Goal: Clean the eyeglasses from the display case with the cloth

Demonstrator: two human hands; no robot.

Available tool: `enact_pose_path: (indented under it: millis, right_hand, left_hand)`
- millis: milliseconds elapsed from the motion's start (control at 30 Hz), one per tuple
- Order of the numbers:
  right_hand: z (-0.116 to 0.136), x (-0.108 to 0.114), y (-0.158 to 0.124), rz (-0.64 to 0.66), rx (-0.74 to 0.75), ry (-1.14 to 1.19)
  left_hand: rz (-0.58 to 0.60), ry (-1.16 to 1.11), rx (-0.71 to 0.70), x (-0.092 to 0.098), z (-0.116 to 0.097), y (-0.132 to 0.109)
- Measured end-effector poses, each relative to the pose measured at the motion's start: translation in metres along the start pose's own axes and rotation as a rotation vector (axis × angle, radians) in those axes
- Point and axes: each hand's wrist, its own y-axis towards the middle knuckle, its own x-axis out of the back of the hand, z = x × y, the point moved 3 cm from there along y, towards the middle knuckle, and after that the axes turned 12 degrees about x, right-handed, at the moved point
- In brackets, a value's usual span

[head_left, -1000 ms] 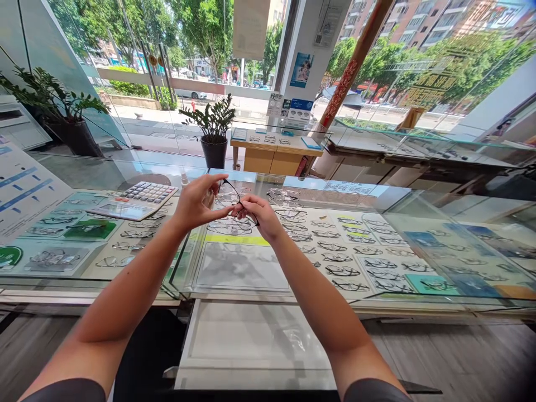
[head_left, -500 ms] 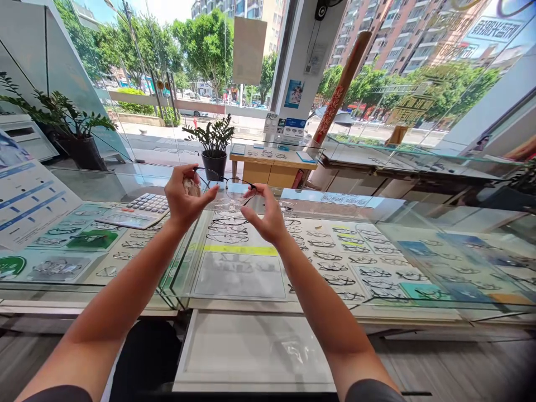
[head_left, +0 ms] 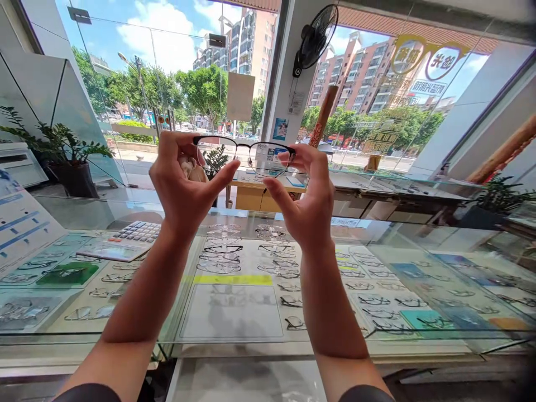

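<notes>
I hold a pair of thin black-rimmed glasses [head_left: 245, 153] up at eye level, lenses facing the window. My left hand [head_left: 184, 184] grips the left end of the frame and also keeps a crumpled pale cloth [head_left: 189, 166] in its palm. My right hand [head_left: 304, 192] pinches the right end of the frame between thumb and fingers. Both hands hover above the glass display counter [head_left: 377, 240].
Under the counter glass lie several rows of glasses [head_left: 234, 254] on trays. A calculator [head_left: 125, 240] sits on the counter at left, beside a printed chart [head_left: 17, 223]. Potted plants [head_left: 62, 153] stand by the windows; a wall fan [head_left: 314, 36] hangs above.
Both hands have risen from just above the counter to eye level, spreading apart with the glasses unfolded between them. The camera has tilted upward.
</notes>
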Motion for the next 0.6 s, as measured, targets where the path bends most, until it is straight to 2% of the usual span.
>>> enact_pose_path:
  millis: [167, 400, 600]
  right_hand:
    - [0.011, 0.009, -0.005, 0.028, -0.057, -0.054]
    - [0.018, 0.018, -0.013, 0.029, -0.154, -0.091]
    - [0.011, 0.028, -0.018, 0.015, -0.157, -0.12]
  left_hand:
    - [-0.055, 0.047, -0.011, 0.004, -0.01, -0.01]
    - [0.043, 0.07, -0.004, 0.011, -0.023, -0.014]
    - [0.105, 0.093, -0.019, 0.003, -0.022, -0.019]
